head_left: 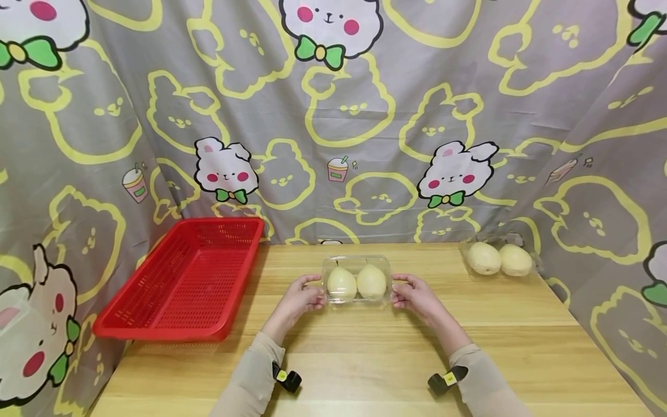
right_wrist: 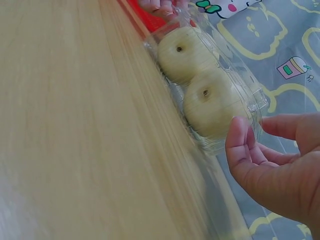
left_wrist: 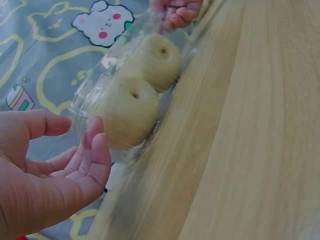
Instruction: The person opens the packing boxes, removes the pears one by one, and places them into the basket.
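A clear plastic clamshell box [head_left: 356, 261] holds two pale yellow pears [head_left: 372, 282] side by side, their stems toward the back. My left hand [head_left: 300, 297] pinches the box's left end between thumb and fingers. At the opposite end my right hand [head_left: 417, 296] grips it the same way. From the right wrist, the thumb and fingertips [right_wrist: 239, 131] show right at the box's end edge. The left wrist view shows the round bottoms of both pears [left_wrist: 131, 107] through the plastic, close over the wooden table.
On the left stands a red perforated plastic basket [head_left: 194, 289] with raised walls. A second clear box with two pears [head_left: 484, 258] sits at the table's back right corner. Patterned grey curtains [head_left: 323, 127] hang behind and along both sides of the wooden table [head_left: 359, 359].
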The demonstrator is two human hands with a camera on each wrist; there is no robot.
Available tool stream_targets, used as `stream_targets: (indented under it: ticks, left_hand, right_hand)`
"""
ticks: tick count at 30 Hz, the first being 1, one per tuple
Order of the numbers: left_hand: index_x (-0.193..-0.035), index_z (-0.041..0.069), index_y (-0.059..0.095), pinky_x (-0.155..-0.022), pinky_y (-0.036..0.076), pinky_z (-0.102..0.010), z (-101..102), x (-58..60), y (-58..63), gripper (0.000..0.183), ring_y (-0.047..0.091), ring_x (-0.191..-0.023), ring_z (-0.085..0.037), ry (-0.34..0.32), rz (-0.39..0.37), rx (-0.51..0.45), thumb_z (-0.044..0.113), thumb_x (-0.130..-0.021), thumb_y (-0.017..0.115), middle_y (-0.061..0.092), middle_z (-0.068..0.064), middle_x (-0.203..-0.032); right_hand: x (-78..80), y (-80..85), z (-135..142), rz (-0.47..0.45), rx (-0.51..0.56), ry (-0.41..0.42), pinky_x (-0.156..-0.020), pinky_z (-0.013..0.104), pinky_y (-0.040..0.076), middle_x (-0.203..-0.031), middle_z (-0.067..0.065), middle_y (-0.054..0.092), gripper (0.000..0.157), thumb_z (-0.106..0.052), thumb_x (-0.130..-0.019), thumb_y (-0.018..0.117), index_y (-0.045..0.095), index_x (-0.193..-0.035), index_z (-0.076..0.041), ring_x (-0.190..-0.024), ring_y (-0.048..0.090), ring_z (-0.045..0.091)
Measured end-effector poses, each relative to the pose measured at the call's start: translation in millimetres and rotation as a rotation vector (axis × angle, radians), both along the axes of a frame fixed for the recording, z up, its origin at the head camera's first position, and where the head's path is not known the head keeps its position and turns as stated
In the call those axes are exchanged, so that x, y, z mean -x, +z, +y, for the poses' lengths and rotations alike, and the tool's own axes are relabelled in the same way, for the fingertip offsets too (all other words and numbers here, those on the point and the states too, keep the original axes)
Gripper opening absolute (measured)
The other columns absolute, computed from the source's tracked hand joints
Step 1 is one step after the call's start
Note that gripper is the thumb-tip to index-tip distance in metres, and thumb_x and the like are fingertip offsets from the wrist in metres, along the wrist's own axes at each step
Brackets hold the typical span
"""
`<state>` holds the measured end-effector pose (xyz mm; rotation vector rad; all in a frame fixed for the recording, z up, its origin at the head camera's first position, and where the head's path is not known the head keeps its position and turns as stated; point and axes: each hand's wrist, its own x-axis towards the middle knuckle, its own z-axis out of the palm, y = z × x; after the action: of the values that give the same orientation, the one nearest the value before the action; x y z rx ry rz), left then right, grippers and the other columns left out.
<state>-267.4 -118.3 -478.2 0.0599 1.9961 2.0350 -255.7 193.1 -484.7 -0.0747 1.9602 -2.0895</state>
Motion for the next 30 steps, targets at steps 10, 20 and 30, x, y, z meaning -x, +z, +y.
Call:
stream_targets:
  ticks: [10, 20, 30]
  left_hand:
    - [-0.141, -0.006, 0.036, -0.073, 0.057, -0.026, -8.8, -2.1, -3.1, 0.05, 0.067, -0.075, -0.013, -0.07, -0.058, -0.097, 0.007, -0.095, 0.052, 0.065, -0.006, -0.092]
    - [-0.142, -0.008, 0.035, -0.078, 0.056, -0.025, -14.3, -2.6, -11.5, 0.057, 0.069, -0.082, -0.012, -0.143, -0.106, -0.247, 0.006, -0.092, 0.059, 0.068, -0.003, -0.092]
    - [-0.143, -0.005, 0.034, -0.075, 0.057, -0.025, -12.5, 0.2, -12.1, 0.052, 0.068, -0.08, -0.013, -0.095, -0.176, -0.245, -0.002, -0.094, 0.052, 0.067, -0.003, -0.09]
  right_hand:
    - [-2.5, 6.7, 1.1, 0.032, -0.13, -0.078, -0.08, 0.026, 0.057, -0.104, 0.011, 0.064, 0.048, -0.011, -0.099, 0.05, 0.037, -0.139, 0.013, -0.082, 0.063, 0.009]
    - [-6.3, 20.7, -2.2, 0.244, -0.438, -0.219, -0.098, 0.039, 0.05, -0.128, 0.025, 0.055, 0.041, -0.017, -0.1, 0.051, 0.049, -0.134, 0.006, -0.117, 0.055, 0.031]
    - [-16.5, 42.0, -40.0, 0.514, -0.518, -0.213, -0.102, 0.053, 0.046, -0.129, 0.025, 0.057, 0.04, -0.011, -0.094, 0.063, 0.055, -0.129, 0.006, -0.121, 0.054, 0.039]
